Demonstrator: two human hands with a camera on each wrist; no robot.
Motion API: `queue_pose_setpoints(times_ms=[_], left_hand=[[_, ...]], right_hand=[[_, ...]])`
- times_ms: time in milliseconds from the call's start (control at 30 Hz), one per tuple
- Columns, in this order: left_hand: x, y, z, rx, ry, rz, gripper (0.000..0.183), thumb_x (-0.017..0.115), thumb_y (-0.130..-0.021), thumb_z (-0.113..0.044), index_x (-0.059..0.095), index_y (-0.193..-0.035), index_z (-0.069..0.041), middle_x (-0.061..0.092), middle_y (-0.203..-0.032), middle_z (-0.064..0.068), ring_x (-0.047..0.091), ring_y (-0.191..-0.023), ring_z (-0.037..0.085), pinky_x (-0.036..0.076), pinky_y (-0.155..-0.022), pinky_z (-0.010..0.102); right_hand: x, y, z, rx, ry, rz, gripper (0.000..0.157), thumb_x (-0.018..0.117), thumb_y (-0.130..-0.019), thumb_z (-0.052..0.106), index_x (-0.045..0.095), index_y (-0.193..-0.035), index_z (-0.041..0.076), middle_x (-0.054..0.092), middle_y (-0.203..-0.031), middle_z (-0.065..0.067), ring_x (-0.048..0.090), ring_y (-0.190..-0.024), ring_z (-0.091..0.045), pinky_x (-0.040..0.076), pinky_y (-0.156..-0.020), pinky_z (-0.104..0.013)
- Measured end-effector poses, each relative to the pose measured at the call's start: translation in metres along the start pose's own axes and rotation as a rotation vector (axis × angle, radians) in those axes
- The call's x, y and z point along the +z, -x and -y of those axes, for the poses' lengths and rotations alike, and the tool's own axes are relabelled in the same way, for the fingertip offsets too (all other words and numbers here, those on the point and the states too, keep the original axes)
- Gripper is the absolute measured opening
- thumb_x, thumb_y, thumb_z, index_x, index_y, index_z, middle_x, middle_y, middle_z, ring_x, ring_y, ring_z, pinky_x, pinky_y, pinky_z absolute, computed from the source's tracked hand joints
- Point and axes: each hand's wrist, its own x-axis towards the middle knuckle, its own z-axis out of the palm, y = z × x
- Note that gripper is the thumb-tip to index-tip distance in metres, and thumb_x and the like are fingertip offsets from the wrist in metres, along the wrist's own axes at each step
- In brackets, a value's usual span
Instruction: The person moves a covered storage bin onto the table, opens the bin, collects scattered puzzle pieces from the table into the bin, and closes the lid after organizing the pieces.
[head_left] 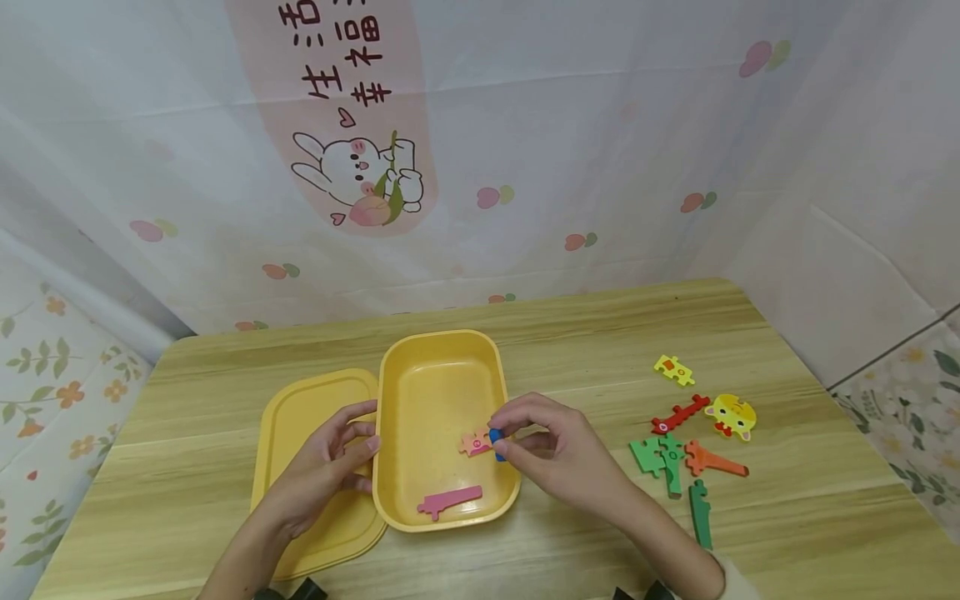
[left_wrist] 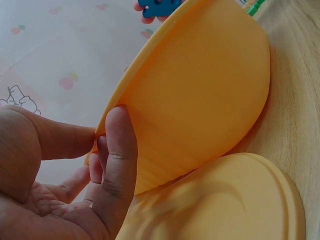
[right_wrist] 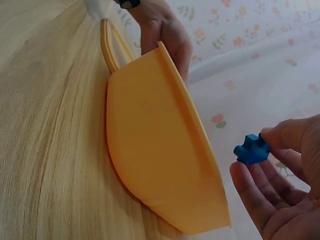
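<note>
My left hand [head_left: 337, 458] pinches the left rim of a yellow plastic box [head_left: 442, 392], thumb on one side of the wall and fingers on the other in the left wrist view. Over the box's right side, my right hand [head_left: 558, 450] pinches a small blue puzzle piece [right_wrist: 252, 149] between thumb and fingertips. In the right wrist view that piece is above the rim. Inside the box lie a pink puzzle piece [head_left: 450, 501] near the front wall and a light orange puzzle piece [head_left: 474, 443], partly overlapped by the blue one in the head view.
A yellow lid [head_left: 300, 417] lies on the wooden table [head_left: 585, 358], left of the box and partly under it. To the right are several green, red, orange and yellow puzzle pieces [head_left: 672, 458] and a yellow animal-head piece [head_left: 732, 417]. A printed curtain [head_left: 525, 150] hangs behind.
</note>
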Motion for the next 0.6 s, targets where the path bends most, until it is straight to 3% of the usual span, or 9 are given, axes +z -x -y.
queue_pose_setpoints(times_ms=[367,600], left_hand=[[-0.0006,-0.0002,0.0008,-0.005,0.001,-0.007,0.068,0.061,-0.108,-0.019,0.025,-0.164,-0.007,0.046,-0.126,0.008,0.06,-0.098,0.011,0.065,-0.072,0.031],[-0.001,-0.0007,0.0015,-0.003,0.0,-0.007,0.068,0.061,-0.108,-0.019,0.025,-0.164,-0.007,0.045,-0.126,0.009,0.06,-0.098,0.012,0.066,-0.072,0.032]], right_hand=[[0.0042,0.0005,-0.0011,-0.134,0.164,0.002,0.024,0.078,-0.096,0.007,0.078,-0.116,0.019,0.072,-0.122,0.005,0.069,-0.115,-0.011,0.065,-0.09,-0.029],[0.0037,0.0007,-0.0014,-0.164,0.229,0.016,0.027,0.075,-0.095,0.0,0.077,-0.118,0.014,0.073,-0.128,-0.004,0.07,-0.116,-0.014,0.065,-0.091,-0.03]])
